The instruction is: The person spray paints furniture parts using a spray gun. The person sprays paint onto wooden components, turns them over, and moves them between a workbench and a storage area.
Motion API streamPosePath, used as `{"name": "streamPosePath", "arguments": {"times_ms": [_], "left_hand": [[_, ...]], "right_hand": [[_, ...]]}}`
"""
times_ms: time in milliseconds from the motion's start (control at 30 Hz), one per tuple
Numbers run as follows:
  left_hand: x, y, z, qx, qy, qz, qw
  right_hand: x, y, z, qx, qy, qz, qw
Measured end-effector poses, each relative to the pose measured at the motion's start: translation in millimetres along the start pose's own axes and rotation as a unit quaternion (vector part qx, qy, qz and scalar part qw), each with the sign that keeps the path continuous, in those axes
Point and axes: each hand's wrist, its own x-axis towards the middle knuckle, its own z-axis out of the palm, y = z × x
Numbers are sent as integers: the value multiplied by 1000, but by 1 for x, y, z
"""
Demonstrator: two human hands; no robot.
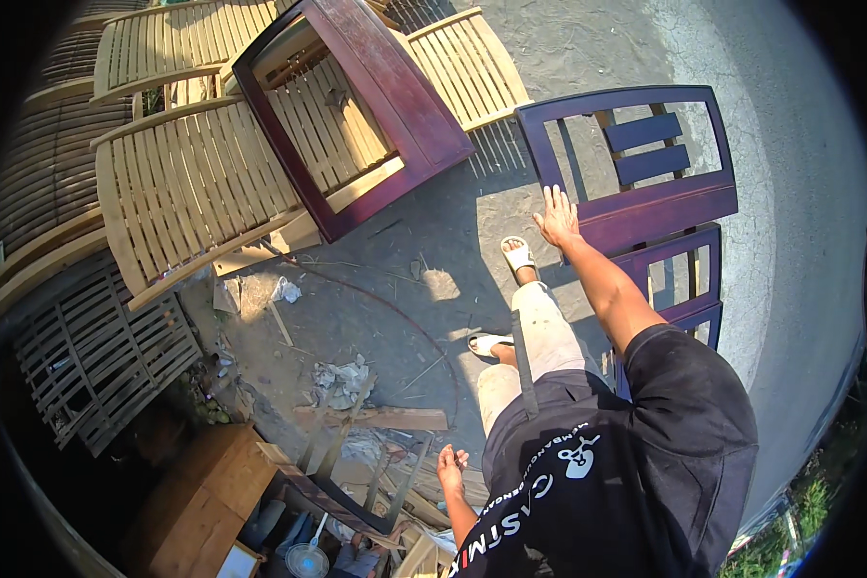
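My right hand (556,218) is stretched out with straight fingers, at the near left corner of a dark red-and-violet wooden frame (645,214). Its palm seems to rest on that corner. The frame has a wide panel along one side and a rectangular opening. Low at the centre, my left hand (452,464) hangs free beside my body. Its fingers are loosely bent and apart, with nothing visible in them. A second dark red frame (395,106) leans at an angle over pale slatted wooden pieces at the upper left.
More dark frames (669,273) stand in line beside my right arm. Slatted wooden pieces (193,178) fill the left. A wooden plank (376,418), scraps and crumpled plastic (345,380) litter the ground. A cabinet (207,491) and a fan (307,561) are at lower left. Pavement (800,193) runs along the right.
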Motion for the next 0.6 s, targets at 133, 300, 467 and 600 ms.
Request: {"name": "streamPosePath", "arguments": {"times_ms": [133,300,467,600], "left_hand": [[11,18,3,2,-11,-35,999],[48,54,-6,126,-62,74,987],[128,80,-59,182,-68,151,969],[195,139,-102,157,-99,175,967]], "right_hand": [[14,-55,-10,98,93,-31,990],[52,-194,-59,11,177,-223,959],[80,-266,-52,-41,94,-108,989],[66,-284,-48,-36,83,-49,995]]}}
